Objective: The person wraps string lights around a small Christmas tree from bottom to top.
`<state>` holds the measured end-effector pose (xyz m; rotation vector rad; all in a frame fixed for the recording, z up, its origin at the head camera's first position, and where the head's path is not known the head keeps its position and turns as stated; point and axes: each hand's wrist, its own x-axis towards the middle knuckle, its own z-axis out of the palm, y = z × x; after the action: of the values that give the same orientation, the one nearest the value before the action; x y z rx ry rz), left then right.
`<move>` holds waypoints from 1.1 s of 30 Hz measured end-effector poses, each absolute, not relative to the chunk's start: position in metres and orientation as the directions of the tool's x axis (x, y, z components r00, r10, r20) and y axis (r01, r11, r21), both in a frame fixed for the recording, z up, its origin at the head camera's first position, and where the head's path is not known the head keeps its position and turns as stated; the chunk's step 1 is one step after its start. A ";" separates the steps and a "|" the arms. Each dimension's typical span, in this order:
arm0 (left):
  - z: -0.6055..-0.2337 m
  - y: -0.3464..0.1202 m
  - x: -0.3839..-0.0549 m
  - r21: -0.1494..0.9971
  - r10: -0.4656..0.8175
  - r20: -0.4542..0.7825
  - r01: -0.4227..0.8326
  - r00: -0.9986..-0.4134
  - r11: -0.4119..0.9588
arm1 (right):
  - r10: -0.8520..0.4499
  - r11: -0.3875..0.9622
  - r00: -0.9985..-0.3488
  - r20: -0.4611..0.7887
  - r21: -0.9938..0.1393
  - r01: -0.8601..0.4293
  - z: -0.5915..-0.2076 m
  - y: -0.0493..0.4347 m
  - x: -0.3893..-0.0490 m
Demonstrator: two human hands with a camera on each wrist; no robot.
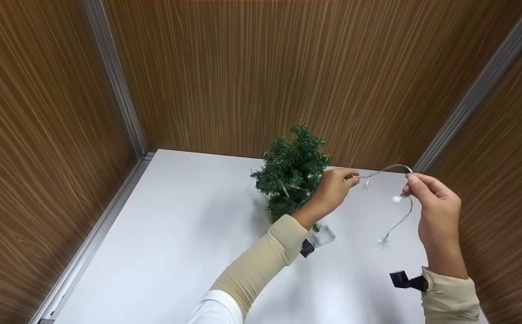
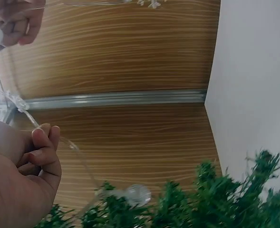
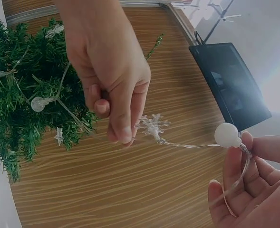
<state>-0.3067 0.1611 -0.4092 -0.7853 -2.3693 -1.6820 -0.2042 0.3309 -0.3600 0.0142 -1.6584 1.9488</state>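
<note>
A small green artificial Christmas tree [image 1: 294,164] stands on the white table, partly behind my left forearm. Part of a clear-wired string of lights [image 3: 189,145] is wound on its branches, with a round bulb [image 3: 38,103] among the needles. Beside the tree, my left hand [image 1: 335,189] pinches the wire between thumb and fingertips, close to a snowflake light [image 3: 152,127]. Farther right, my right hand [image 1: 438,202] pinches the same wire beside a white ball light [image 3: 226,135]. From the right hand a loose end hangs down to another snowflake light [image 1: 383,241].
A clear plastic box [image 1: 324,236] lies on the white table [image 1: 175,234] near the tree's base. Wood-grain panels [image 1: 224,76] with metal corner rails [image 1: 119,85] enclose the back and sides. A dark screen [image 3: 230,83] shows beyond the panels in the right wrist view.
</note>
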 end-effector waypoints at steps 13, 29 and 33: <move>-0.364 0.154 -0.308 0.771 0.447 0.480 0.606 -0.755 0.195 | 0.397 -0.042 -0.842 0.364 -0.910 -0.413 -0.362 0.325 -0.224; -0.333 0.157 -0.316 0.640 0.534 0.572 0.746 -0.623 0.184 | 0.315 0.055 -0.847 0.429 -0.899 -0.435 -0.353 0.305 -0.218; -0.322 0.157 -0.315 0.636 0.510 0.606 0.757 -0.610 0.149 | 0.294 0.065 -0.840 0.455 -0.887 -0.458 -0.348 0.301 -0.216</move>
<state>-0.3151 0.1566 -0.3219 -1.2351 -2.1796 -1.4458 -0.2161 0.3011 -0.3479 0.1627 -1.8151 1.8300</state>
